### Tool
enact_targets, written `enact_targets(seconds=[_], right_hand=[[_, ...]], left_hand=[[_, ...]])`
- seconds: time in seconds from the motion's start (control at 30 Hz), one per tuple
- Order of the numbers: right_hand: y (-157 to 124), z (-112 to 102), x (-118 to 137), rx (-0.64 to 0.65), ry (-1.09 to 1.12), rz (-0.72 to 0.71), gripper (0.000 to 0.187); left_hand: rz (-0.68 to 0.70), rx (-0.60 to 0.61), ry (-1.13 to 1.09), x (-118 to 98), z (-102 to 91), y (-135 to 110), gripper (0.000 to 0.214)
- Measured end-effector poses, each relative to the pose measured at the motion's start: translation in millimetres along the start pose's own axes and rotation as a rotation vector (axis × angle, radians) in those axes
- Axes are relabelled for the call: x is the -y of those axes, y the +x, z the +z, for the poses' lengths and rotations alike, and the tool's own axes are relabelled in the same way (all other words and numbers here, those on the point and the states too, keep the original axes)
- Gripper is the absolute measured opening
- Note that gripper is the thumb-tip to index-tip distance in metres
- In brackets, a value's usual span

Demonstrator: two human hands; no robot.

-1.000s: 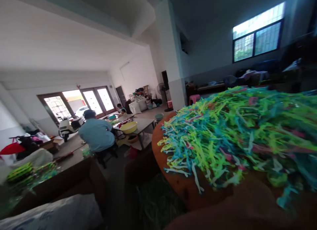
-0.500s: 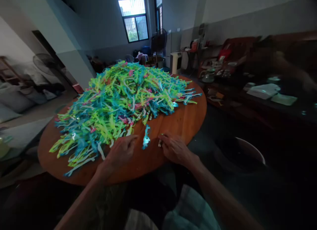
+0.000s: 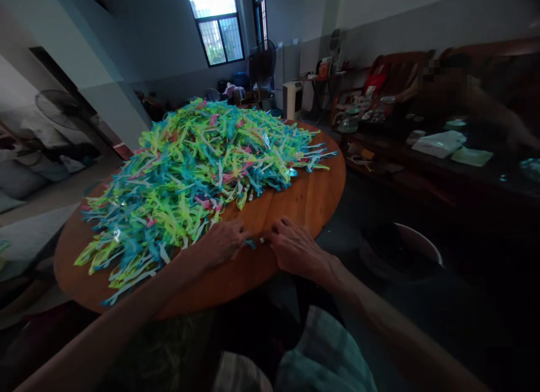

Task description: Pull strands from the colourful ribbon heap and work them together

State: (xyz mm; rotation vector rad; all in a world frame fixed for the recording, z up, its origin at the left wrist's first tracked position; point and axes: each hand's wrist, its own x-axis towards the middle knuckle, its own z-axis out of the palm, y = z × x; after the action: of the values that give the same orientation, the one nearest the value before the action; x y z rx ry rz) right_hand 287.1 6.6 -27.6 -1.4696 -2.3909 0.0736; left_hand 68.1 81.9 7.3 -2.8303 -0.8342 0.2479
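Observation:
A wide heap of thin, see-through plastic strips (image 3: 189,172), mostly yellow-green and blue with some pink and white, lies on the round wooden table (image 3: 312,195). At the near side of the heap, my left hand (image 3: 223,240) is closed round a blue plastic strip (image 3: 250,243); only its end shows past the fingers. Just to the right, my right hand (image 3: 295,246) has its fingers pinched together on a small whitish piece (image 3: 262,240), too small to make out. Both hands are low over the bare wood, fingertips nearly meeting.
A dark bucket with a pale rim (image 3: 422,243) stands on the floor to the right. Beyond it, a low dark table holds a glass pot (image 3: 349,121) and white paper (image 3: 441,144); a person sits behind. A standing fan (image 3: 59,108) is at the left.
The blue strip that lay on the wood between the hands is now in my left hand, which moved right. My right hand shifted slightly left. The view has turned a little.

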Motion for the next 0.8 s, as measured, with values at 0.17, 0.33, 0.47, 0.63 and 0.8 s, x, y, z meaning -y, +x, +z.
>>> enact_targets(seconds=[0.17, 0.33, 0.47, 0.63, 0.8], right_hand=[[12.5, 2.8, -16.4, -0.004, 0.052, -0.012, 0.019], [12.5, 7.2, -24.9, 0.004, 0.082, 0.010, 0.014], [7.4, 9.4, -25.1, -0.029, 0.109, 0.037, 0.016], [-0.4, 10.2, -26.2, -0.119, 0.256, 0.051, 0.023], [-4.5, 9.9, -27.3, -0.241, 0.636, 0.074, 0.023]], left_hand=[[-0.060, -0.044, -0.219, 16.5, 2.2, 20.4, 0.018], [0.006, -0.114, -0.343, 24.6, 3.0, 30.8, 0.016], [-0.015, -0.202, -0.451, 17.9, 16.8, 33.7, 0.023], [-0.024, -0.290, -0.436, 1.0, 28.5, 25.2, 0.021], [-0.044, -0.352, -0.279, -21.2, 27.3, 4.9, 0.024]])
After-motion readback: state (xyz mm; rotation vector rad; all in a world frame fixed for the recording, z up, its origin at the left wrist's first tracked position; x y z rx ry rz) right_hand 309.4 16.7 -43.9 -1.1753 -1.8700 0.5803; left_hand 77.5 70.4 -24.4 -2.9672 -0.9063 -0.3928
